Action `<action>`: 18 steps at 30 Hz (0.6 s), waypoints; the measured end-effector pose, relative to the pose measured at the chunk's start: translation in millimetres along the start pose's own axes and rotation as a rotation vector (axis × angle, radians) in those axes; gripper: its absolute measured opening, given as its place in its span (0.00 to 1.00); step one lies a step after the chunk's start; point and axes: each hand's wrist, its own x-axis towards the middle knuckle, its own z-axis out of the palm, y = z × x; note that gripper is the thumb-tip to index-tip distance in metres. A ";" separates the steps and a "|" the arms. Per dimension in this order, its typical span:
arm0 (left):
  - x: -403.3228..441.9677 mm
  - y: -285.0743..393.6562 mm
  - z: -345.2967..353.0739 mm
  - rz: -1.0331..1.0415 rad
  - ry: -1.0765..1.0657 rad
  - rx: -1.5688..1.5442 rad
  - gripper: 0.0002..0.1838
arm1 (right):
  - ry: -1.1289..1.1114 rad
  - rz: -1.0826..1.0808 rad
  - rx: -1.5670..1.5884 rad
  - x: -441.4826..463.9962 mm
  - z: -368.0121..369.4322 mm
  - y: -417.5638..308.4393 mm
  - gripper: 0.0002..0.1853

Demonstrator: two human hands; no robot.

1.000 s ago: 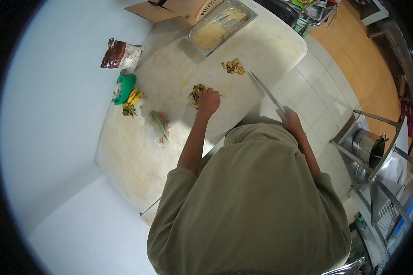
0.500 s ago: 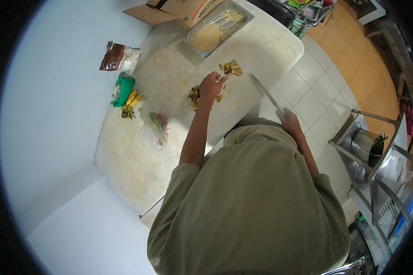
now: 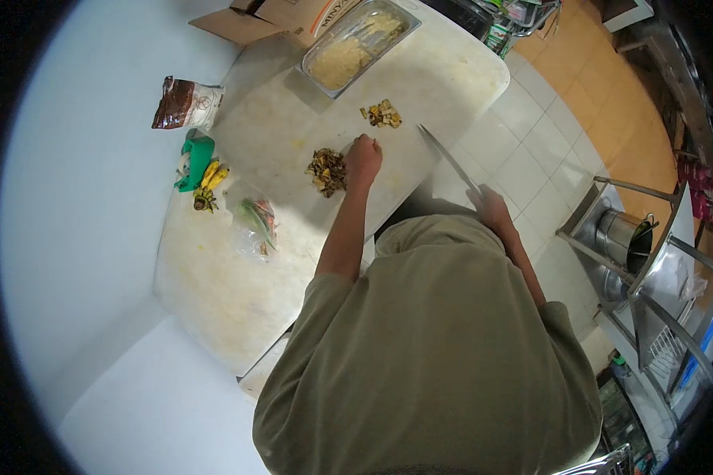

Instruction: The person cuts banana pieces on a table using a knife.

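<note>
Closing around the handle of a knife, the right grip is pointing its blade outward; the left grip is curling over the tabletop, any hold hidden, with dark chopped pieces lying just beside it and yellowish pieces resting beyond.

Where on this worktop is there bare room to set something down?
The worktop is bare at its near left end, below the clear bag, and between the metal tray and right corner. It is crowded around the left hand, brown heap and chopped pieces, and by the bananas.
</note>
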 end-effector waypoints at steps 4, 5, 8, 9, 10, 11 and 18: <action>24.9 21.4 -7.4 -0.043 -0.050 -0.345 0.12 | -0.002 0.020 -0.010 -6.5 -3.4 0.0 0.24; 36.2 19.2 -0.7 -0.035 0.008 -0.470 0.13 | -0.003 0.031 -0.003 -9.5 -4.9 -0.8 0.25; 52.2 -2.0 -9.4 0.107 0.018 -0.438 0.11 | 0.010 0.026 -0.051 -11.1 -2.3 2.9 0.24; 46.3 -4.4 -24.1 0.122 0.029 -0.357 0.10 | 0.015 0.019 -0.051 -11.5 -1.7 3.1 0.24; 41.8 -11.9 -33.2 0.139 0.039 -0.275 0.10 | 0.021 0.013 -0.050 -12.8 -1.1 2.9 0.24; 35.2 -21.5 -42.7 0.148 0.054 -0.255 0.10 | 0.027 0.010 -0.047 -14.1 0.7 2.8 0.24; -29.1 -54.3 -64.6 0.399 -0.204 0.089 0.16 | -0.062 0.023 -0.040 -23.9 4.5 -7.9 0.24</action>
